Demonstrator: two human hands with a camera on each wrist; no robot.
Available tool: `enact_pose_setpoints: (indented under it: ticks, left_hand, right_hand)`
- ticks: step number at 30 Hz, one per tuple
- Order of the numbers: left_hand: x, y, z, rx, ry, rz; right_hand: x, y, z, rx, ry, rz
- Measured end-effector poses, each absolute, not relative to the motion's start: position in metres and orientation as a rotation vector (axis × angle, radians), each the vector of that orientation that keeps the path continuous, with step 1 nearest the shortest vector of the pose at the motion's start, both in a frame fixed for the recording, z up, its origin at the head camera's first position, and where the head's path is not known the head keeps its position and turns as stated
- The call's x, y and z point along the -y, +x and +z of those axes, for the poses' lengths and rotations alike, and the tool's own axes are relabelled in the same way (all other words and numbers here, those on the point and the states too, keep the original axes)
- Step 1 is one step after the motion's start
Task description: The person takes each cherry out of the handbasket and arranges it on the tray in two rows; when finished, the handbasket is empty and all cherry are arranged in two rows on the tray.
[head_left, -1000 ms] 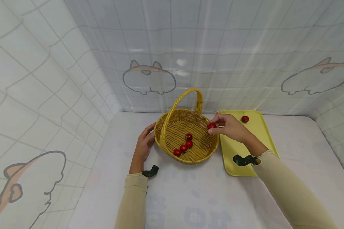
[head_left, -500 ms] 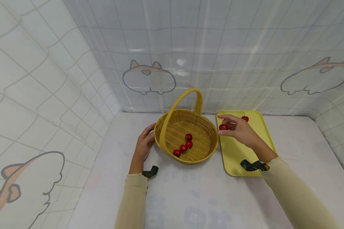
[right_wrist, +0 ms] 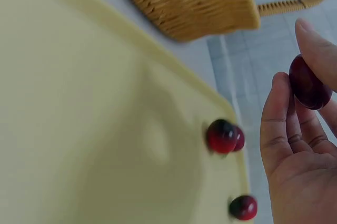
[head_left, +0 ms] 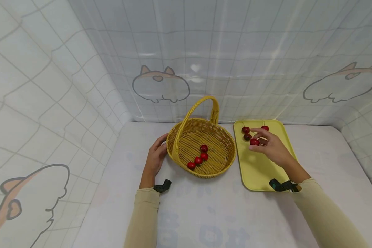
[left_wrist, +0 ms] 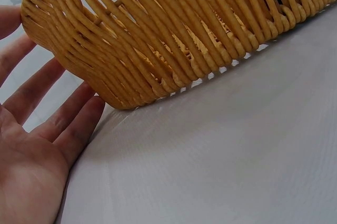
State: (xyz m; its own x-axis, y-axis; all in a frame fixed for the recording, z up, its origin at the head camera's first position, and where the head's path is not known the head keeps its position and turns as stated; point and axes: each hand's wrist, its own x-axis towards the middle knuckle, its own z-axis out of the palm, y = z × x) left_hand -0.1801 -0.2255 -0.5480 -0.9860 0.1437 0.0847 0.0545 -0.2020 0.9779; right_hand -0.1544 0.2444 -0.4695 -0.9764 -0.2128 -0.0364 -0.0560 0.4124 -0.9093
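Observation:
My right hand [head_left: 272, 148] pinches a dark red cherry [head_left: 254, 142] between thumb and fingers above the yellow tray [head_left: 254, 175]. In the right wrist view, the held cherry [right_wrist: 308, 84] sits by the thumb. Three more cherries lie at the tray's far end: two close together, one of them this cherry [head_left: 246, 130], and another cherry [head_left: 265, 128] farther right, partly behind my hand. Extended fingers of my left hand [head_left: 156, 158] touch the left side of a yellow wicker basket [head_left: 224, 136], as the left wrist view confirms. Several cherries [head_left: 198, 160] lie inside it.
The basket's tall arched handle [head_left: 190, 112] rises over its left half. The tray stands just right of the basket on the white-covered table [head_left: 189, 210]. A tile-patterned wall covering [head_left: 235, 69] stands behind both, with another side wall [head_left: 65, 103] at left.
My right hand has moved right, from the basket's right rim to over the tray, still pinching the cherry. Two tray cherries it covered now show. My left hand and the basket have stayed put.

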Motion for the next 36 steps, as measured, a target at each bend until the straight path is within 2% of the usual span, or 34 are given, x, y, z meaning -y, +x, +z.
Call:
enact_pose_setpoints:
  ticks: [13, 19, 25, 36]
  left_hand:
    - [0.226, -0.18, -0.549, -1.948, 0.267, 2.386]
    - [0.226, -0.18, -0.549, -1.945, 0.279, 2.389]
    - [0.225, -0.181, -0.549, -1.964, 0.28, 2.376]
    - [0.225, -0.18, -0.549, -1.933, 0.268, 2.4]
  right_hand:
    - [-0.269, -0.147, -0.492, -2.543, -0.028, -1.79]
    - [-0.279, -0.146, -0.5, -2.704, 0.137, -1.671]
    - [-0.284, -0.149, -0.506, -2.656, 0.261, -1.746]
    - [-0.285, -0.156, -0.516, -2.67, 0.322, -1.766]
